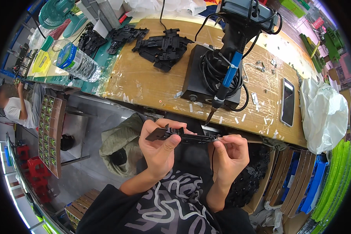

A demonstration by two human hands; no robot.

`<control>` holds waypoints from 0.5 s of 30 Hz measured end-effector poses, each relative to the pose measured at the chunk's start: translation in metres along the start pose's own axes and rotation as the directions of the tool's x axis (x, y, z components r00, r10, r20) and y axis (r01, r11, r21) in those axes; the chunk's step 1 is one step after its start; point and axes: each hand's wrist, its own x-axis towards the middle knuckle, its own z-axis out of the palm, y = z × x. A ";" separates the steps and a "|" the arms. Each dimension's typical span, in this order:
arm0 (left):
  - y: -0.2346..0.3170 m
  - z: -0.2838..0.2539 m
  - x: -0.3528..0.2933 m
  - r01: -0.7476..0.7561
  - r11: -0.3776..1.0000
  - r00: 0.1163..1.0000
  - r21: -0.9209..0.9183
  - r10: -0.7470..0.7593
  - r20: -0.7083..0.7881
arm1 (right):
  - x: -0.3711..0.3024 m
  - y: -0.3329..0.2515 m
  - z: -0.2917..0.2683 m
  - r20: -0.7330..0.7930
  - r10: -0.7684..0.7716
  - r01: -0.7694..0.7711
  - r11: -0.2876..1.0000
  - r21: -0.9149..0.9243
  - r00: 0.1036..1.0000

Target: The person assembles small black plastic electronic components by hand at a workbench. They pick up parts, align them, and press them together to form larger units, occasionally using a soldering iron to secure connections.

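Note:
A long, narrow black plastic part (189,138) is held up between my two hands, in front of the table's near edge. My left hand (158,145) grips its wider left end, thumb in front and fingers behind. At its right end my right hand (231,155) pinches with thumb and fingertips; whether a small piece also sits in that pinch is hidden. Just above the part, the tip of a blue-and-black pen-shaped tool (231,72) points down, its cable looped over a black box (193,80). Neither hand touches this tool.
Several similar black parts (165,48) lie piled on the table (140,89). A water bottle (80,64) stands left, a phone (288,102) and white plastic bag (323,117) right. Below right is a box of black pieces (257,171). Another person (17,107) sits far left.

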 end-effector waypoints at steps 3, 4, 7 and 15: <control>-0.001 0.000 -0.001 0.003 1.000 1.000 0.007 -0.003 0.008 | 0.000 0.000 0.001 -0.025 0.014 -0.013 1.000 0.024 1.000; -0.001 0.001 -0.001 0.005 1.000 1.000 0.013 -0.005 0.011 | -0.001 0.001 0.001 -0.038 0.007 -0.007 1.000 0.010 0.999; -0.002 0.001 -0.002 0.007 1.000 1.000 0.010 -0.008 0.025 | -0.002 0.003 0.002 -0.058 0.006 -0.005 1.000 0.011 0.998; 0.001 0.000 -0.003 0.004 1.000 0.998 0.020 -0.006 0.060 | -0.004 0.006 0.004 -0.072 0.062 -0.057 0.996 0.069 0.995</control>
